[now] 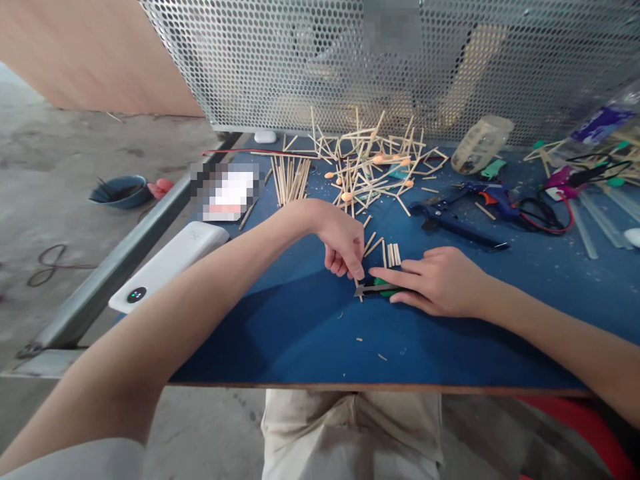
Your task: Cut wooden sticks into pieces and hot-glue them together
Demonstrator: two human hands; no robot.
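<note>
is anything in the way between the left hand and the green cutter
Nothing visible. The fingertips of the left hand sit right at the blade tip of the green-and-black utility cutter, which the right hand grips flat on the blue table top. The short cut wooden sticks lie just behind, not between.

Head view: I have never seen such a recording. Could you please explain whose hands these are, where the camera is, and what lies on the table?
There is no machine here. The camera sits on a person's head and looks down, so both arms are that person's own. The right hand presses a green-black cutter onto the blue table. The left hand has its fingertips at the blade tip; what they grip is hidden. Short cut sticks lie beside them. Behind are a stick pile, a glue gun and a white power bank.
</note>
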